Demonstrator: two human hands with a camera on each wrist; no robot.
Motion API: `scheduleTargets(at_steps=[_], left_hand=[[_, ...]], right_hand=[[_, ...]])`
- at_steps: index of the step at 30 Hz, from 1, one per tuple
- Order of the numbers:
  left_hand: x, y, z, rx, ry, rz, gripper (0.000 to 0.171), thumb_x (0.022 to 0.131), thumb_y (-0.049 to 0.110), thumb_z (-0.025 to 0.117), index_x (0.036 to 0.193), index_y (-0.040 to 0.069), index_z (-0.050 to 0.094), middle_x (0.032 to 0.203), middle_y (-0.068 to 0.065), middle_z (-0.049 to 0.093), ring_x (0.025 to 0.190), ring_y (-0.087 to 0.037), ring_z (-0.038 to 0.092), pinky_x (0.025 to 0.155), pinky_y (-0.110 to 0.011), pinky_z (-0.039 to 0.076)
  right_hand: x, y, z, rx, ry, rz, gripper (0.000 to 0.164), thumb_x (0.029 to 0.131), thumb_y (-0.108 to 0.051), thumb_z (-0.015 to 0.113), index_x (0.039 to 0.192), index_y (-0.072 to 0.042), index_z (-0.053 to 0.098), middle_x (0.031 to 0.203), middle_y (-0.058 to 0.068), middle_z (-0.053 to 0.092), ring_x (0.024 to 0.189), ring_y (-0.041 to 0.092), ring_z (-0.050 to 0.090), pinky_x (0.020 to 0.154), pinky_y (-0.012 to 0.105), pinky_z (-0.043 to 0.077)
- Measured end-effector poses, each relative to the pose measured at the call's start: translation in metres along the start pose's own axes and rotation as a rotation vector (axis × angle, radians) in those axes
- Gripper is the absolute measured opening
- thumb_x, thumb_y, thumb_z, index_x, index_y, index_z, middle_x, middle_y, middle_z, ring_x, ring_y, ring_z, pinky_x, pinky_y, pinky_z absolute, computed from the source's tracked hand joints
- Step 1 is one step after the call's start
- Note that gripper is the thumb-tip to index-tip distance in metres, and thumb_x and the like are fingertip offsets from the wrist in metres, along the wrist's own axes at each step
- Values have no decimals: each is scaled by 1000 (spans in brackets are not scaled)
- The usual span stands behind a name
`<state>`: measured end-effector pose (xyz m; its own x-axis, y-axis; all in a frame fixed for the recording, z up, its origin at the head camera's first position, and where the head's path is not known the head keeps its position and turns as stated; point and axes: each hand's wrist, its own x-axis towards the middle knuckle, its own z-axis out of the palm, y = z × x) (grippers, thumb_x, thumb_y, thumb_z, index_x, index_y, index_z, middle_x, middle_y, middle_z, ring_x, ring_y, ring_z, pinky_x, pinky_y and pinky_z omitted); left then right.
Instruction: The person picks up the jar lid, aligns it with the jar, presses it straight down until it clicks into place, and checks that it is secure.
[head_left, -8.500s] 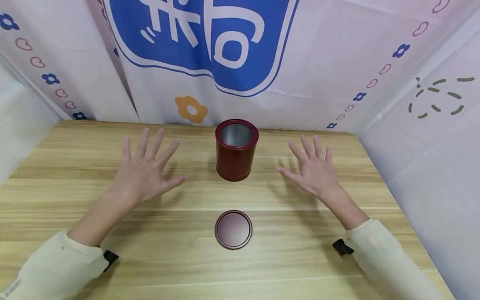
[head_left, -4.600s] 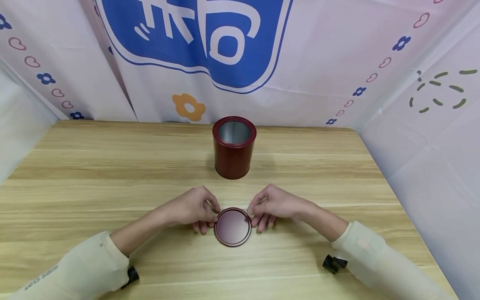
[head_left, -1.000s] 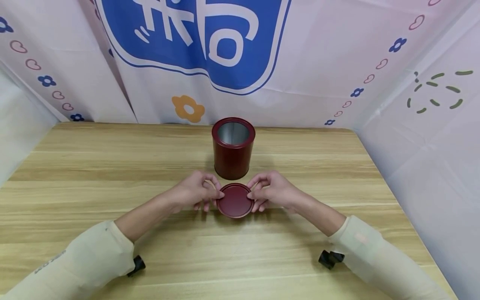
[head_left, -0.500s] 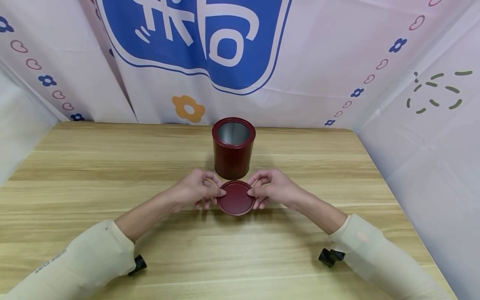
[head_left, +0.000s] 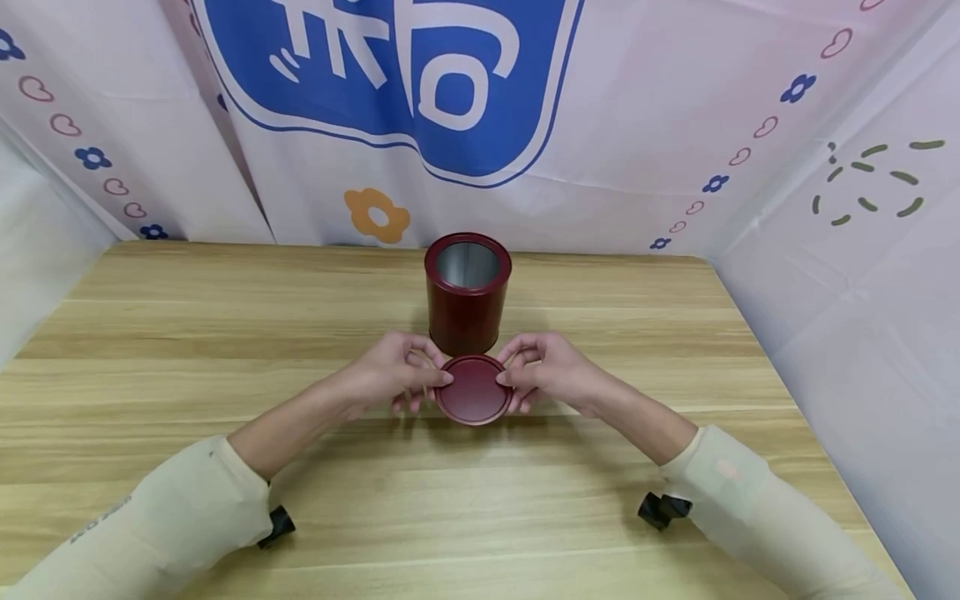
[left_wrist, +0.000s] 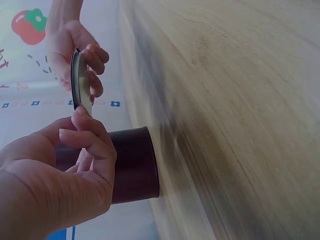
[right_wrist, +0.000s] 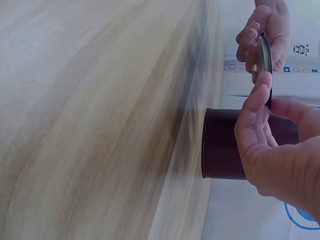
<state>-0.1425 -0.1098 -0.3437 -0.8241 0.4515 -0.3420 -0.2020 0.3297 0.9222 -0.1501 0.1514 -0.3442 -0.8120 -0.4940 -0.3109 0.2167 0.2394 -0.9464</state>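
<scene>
A dark red round lid (head_left: 473,391) is held between both hands, raised off the table in front of an uncovered dark red metal can (head_left: 467,321). My left hand (head_left: 397,372) pinches the lid's left edge, thumb on top and fingers below. On the opposite edge, my right hand (head_left: 549,372) pinches it the same way. Both wrist views show the lid edge-on and roughly level, with the can (left_wrist: 134,167) standing behind the hands. In the head view the can's silvery inside is visible through its open top.
The wooden table (head_left: 480,508) carries the can near its back edge. A white printed cloth (head_left: 615,125) with a blue emblem hangs right behind the table, and another white sheet (head_left: 847,292) borders the right side. Black wrist cameras (head_left: 663,510) jut from below the sleeves.
From lying spread beside the can, both hands came to the lid, took its edges and lifted it. Over the last second they have carried it slightly upward and toward the can, which stays put.
</scene>
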Motion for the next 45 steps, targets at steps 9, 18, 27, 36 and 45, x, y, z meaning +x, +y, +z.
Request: scheduleTargets(at_steps=[9,18,27,36,45], left_hand=[[0,3,-3,-8,2,-4,17,95,8,73,102,0,60,69,-9,66,49,-12,54,44,-23,41],[1,9,-5,1,14,-14,17,97,11,72,104,0,61,71,-12,67,49,-14,54,45,-24,41],[0,14,-4,9,15,15,18,97,13,71,105,1,60,71,-12,68,49,-14,55,46,-24,43],[-1,18,-4,15,22,20,19,98,13,71,105,0,59,68,-9,66,51,-15,54,47,-24,42],[-1,18,-4,13,24,42,20,97,15,73,104,1,60,62,-5,62,51,-14,53,47,-24,41]], right_hand=[[0,-4,0,29,-12,-11,22,92,6,66,113,8,59,79,9,65,57,16,67,53,25,56],[-1,-8,-4,43,-30,-7,24,94,6,64,116,9,57,82,11,65,57,16,68,52,24,56],[-1,-10,-5,56,-25,-26,24,93,8,63,116,9,56,82,11,65,56,17,69,52,25,56],[-3,-14,-5,79,-27,-42,24,93,6,66,115,7,55,79,10,64,55,15,67,52,24,56],[-4,-16,-3,94,-24,-53,25,92,5,67,113,7,55,78,9,62,54,14,65,52,25,56]])
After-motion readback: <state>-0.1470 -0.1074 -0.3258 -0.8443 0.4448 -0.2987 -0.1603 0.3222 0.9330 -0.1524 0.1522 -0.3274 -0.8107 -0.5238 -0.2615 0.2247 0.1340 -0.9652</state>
